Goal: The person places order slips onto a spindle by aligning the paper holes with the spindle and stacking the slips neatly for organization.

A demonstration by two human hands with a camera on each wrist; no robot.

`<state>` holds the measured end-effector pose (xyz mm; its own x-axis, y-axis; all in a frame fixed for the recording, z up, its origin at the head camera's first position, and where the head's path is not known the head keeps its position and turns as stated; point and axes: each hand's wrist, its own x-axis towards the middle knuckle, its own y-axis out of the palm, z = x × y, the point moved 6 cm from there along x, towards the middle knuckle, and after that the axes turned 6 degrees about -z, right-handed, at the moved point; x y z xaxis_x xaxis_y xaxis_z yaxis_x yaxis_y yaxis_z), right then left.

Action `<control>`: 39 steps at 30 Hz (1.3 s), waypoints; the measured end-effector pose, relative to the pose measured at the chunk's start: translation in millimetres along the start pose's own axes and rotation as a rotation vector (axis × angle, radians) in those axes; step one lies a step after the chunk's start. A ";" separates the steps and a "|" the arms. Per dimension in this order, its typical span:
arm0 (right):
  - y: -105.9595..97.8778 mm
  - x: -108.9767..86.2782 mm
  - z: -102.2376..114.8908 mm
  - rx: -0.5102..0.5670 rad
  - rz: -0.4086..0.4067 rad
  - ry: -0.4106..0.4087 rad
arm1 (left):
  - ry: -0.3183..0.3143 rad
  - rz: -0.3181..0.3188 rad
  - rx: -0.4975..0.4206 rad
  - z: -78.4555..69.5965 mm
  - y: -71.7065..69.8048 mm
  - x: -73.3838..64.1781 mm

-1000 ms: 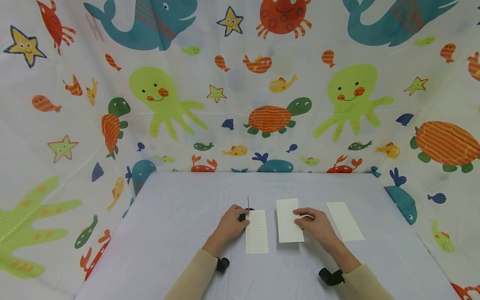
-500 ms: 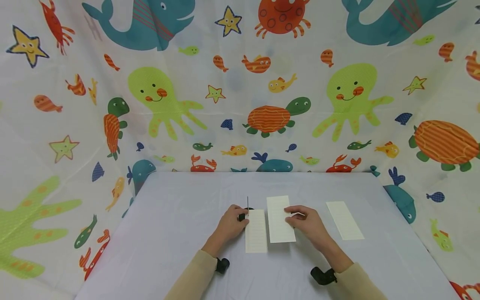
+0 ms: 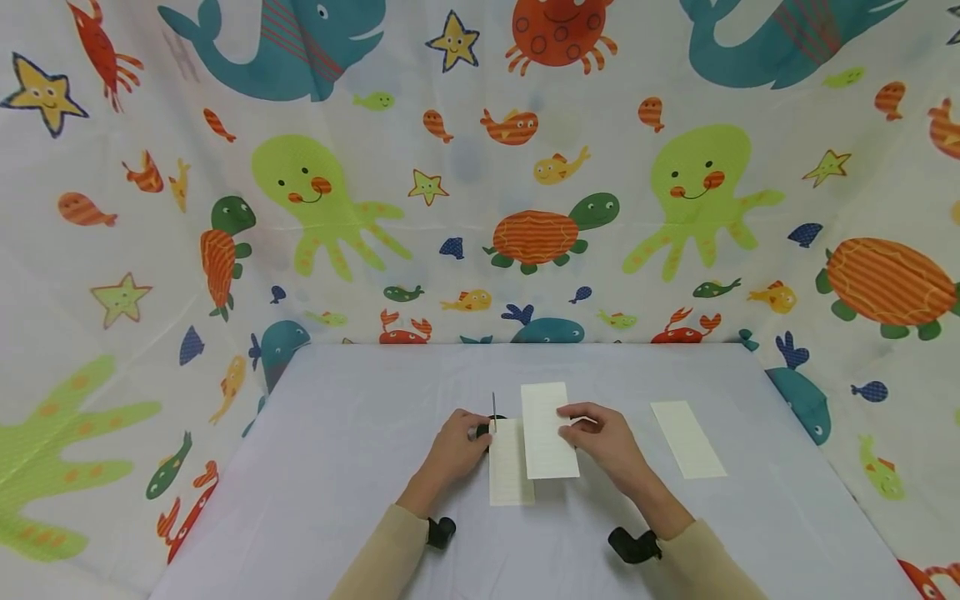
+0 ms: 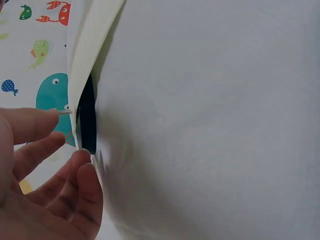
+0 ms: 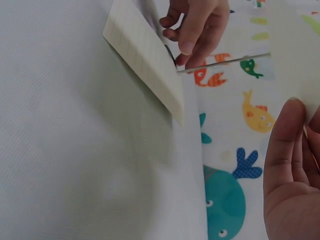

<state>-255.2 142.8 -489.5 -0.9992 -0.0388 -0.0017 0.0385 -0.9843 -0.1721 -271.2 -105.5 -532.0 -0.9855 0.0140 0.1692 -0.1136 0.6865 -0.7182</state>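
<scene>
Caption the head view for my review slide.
Right grip holds a pale sheet overlapping, in view, a second sheet beside the left grip; a third sheet lies on the white tabletop.

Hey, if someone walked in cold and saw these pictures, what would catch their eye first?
Probably the white backdrop, printed with colourful sea creatures, that hangs behind the table. Next, most likely, the pale sheet that the right hand holds up over the table. Closer looking finds a thin upright rod beside the left hand.
</scene>
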 end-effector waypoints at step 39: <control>36.9 8.6 16.3 0.131 0.055 -0.056 | -0.126 -0.187 -0.480 -36.8 -37.3 17.5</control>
<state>-262.3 103.4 -479.8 -0.9940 -0.0989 0.0477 0.0969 -0.9944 -0.0431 -279.6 -104.1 -477.4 -0.9648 -0.2080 0.1609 -0.2476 0.9247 -0.2892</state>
